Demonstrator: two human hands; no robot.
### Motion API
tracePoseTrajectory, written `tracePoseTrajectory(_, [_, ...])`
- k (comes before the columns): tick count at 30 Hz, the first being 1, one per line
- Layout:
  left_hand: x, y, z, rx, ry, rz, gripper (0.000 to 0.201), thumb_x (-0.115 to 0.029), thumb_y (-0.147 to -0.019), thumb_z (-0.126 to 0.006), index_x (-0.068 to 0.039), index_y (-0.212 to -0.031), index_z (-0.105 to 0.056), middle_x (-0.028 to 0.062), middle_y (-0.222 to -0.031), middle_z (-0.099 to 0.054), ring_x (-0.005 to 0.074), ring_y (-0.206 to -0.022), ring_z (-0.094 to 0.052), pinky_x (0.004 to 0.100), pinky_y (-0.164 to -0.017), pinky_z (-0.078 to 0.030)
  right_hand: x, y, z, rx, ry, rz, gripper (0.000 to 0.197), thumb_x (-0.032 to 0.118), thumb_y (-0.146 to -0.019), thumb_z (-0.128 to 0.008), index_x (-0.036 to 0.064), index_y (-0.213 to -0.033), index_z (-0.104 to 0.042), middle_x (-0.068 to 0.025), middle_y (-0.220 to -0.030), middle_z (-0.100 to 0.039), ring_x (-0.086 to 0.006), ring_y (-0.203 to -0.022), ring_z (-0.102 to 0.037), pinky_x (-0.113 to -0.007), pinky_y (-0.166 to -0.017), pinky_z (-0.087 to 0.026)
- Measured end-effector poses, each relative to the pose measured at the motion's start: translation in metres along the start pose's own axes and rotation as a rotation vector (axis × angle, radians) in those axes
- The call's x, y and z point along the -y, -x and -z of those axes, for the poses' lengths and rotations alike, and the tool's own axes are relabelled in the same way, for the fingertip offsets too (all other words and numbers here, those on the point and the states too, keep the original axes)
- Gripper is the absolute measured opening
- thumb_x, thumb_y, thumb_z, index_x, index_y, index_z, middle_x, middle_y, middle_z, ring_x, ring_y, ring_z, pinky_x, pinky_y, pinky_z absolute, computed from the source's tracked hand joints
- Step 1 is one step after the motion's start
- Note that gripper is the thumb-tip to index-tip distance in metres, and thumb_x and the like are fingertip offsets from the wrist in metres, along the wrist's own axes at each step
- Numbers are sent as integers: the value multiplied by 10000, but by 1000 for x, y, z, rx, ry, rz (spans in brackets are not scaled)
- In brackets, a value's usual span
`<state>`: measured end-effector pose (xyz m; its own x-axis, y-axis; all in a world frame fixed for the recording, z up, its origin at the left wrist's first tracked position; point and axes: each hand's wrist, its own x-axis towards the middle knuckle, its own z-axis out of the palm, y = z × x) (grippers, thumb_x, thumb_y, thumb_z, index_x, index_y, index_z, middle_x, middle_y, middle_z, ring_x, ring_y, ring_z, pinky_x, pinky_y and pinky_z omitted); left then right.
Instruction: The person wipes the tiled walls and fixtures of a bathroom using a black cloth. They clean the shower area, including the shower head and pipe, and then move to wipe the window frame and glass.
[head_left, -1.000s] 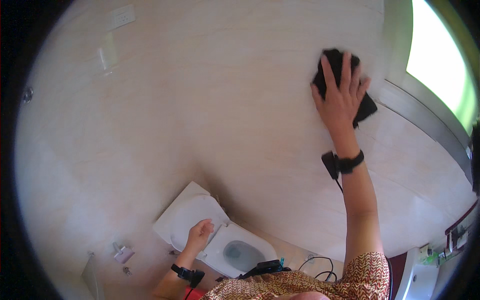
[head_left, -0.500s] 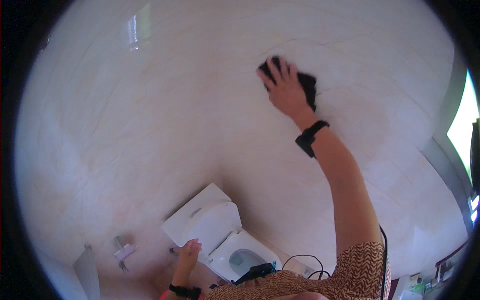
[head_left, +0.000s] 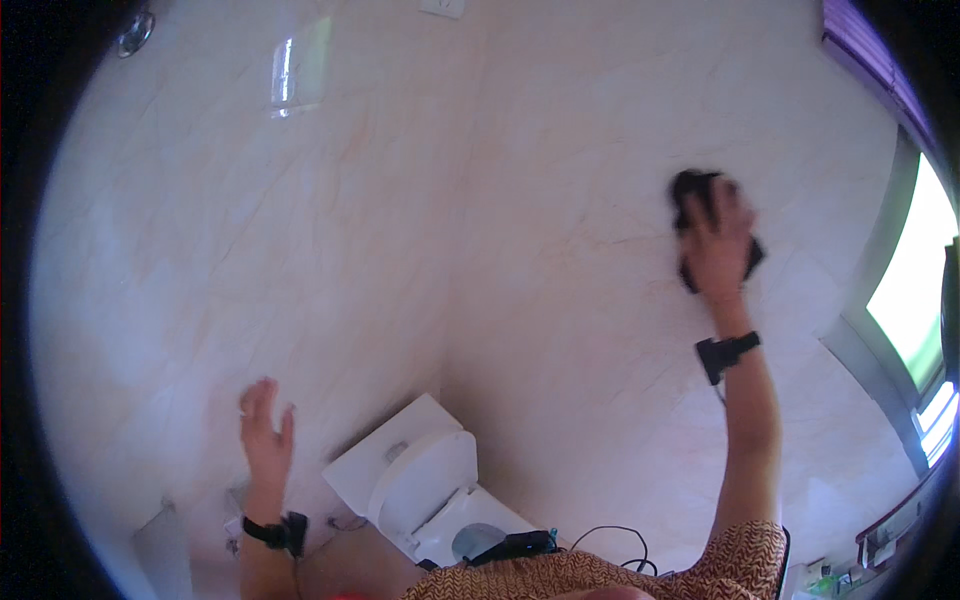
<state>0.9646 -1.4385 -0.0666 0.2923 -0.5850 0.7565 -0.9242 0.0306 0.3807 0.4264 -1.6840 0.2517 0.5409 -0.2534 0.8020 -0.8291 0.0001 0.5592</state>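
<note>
High on the right-hand wall, my right hand [head_left: 718, 245] presses a black cloth [head_left: 690, 190] against the marbled surface, fingers spread over it. Cloth edges stick out past the fingertips and on both sides of the palm. The hand is slightly blurred. At the lower left, my left hand [head_left: 266, 440] is raised with its fingers apart and nothing in it. It is nearest to the left-hand wall [head_left: 200, 300]; whether it touches that wall I cannot tell. Both wrists wear a black band.
A white toilet [head_left: 430, 465] with its lid up stands below, in the corner between the walls. A window [head_left: 910, 290] lies at the far right, with a purple blind [head_left: 875, 55] above. A white plate [head_left: 442, 8] is on the wall at the top. A black cable [head_left: 625, 530] loops beside me.
My right hand has moved right and somewhat lower in view, with the black cloth under it. My left hand has moved left and up, away from the toilet. The view has shifted slightly.
</note>
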Motion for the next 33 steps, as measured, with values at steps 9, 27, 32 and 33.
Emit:
tracePoseTrajectory(9, [5, -136, 50, -266, -612, -178, 592, -183, -900, -627, -100, -1443, -408, 117, -1546, -304, 338, -1444, -236, 521, -1148, -191, -140, -53, 22, -519, 373, -560, 660, 575, -908, -502, 251, -1471, -384, -263, -1512, -287, -460, -1357, -333, -629, -1040, -291])
tracePoseTrajectory(27, [21, -130, 39, -430, -881, -350, 669, -511, -908, -543, -167, -1466, -409, 136, -1553, -296, 339, -1444, -242, 493, -1164, 9, 255, -83, -161, 63, -71, 349, 569, 368, -855, -601, 179, -1383, -503, -117, -1538, -303, -368, -1357, -315, -580, -1073, -255])
tracePoseTrajectory(32, [18, -130, 40, -420, -947, -361, 694, -540, -923, -523, -182, -1493, -356, 142, -1568, -256, 350, -1452, -212, 518, -1144, -87, 347, 106, -198, 432, -218, 780, 491, 193, -917, -449, 105, -1399, -480, -105, -1548, -285, -397, -1405, -245, -618, -1132, -155])
tracePoseTrajectory(33, [18, -131, 37, -422, -945, -362, 693, -537, -923, -525, -182, -1494, -356, 145, -1567, -256, 355, -1451, -211, 518, -1143, -88, 352, 156, -204, 470, -202, 888, 478, 193, -923, -444, 109, -1392, -485, -108, -1541, -295, -384, -1415, -233, -598, -1146, -141])
